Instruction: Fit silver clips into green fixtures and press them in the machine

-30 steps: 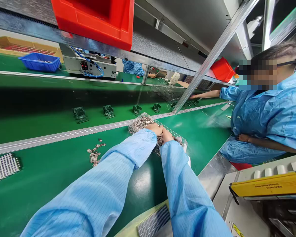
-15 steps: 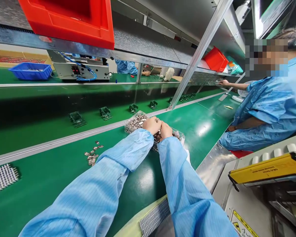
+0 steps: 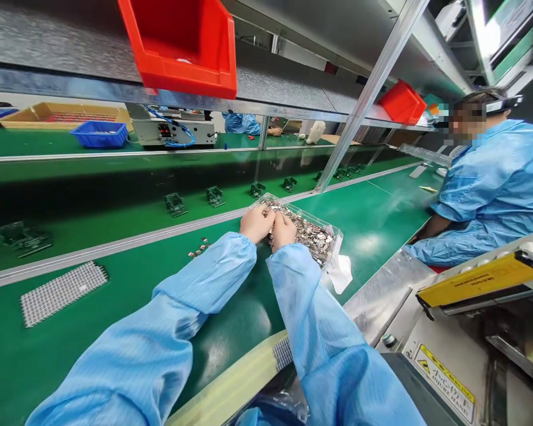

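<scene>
Hands meet, grasp unclear, at a tray likely corralling metal parts near the bench's far edge.

Passage open over the tabletop right of the clear box; post at the rear and shelf overhead obstruct.
</scene>
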### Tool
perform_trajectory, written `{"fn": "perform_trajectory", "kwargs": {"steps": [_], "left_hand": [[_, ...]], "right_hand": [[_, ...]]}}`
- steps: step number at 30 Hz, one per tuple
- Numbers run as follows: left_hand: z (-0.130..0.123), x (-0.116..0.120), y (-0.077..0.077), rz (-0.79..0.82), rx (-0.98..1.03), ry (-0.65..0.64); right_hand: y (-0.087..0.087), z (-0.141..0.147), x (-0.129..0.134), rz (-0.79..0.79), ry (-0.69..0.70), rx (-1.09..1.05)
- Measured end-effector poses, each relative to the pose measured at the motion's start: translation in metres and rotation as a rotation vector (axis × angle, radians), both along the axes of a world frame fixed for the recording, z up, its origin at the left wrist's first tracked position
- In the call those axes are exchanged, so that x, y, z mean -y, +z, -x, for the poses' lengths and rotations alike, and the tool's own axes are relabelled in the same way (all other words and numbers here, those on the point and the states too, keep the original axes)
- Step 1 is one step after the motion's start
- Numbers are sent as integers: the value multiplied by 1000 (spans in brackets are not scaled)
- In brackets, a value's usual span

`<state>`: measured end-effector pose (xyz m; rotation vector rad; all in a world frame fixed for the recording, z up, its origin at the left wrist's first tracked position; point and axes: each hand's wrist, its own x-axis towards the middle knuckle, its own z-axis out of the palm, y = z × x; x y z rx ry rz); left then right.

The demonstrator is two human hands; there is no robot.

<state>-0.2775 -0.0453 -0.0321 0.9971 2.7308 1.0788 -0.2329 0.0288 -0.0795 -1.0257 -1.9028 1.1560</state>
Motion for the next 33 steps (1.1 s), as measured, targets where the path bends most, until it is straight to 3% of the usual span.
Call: {"fn": "perform_trajectory", "kwargs": {"steps": [5,10,20,28,33], "left_hand": [[11,69,-39,97,54,110],[16,104,-60,132,54,164],[-4,122,-74,117,-92,101],[-14,135,-67,198,-145,-26],[-14,159,-59,256,-140,-126]], "right_hand": [[-32,12,72,100,60,96],[-41,13,109,65,149,150],[-38,1,111,-184,222,276],[-36,-3,114,-325,313,366],[-27,-12,107,-433,510,461]]}}
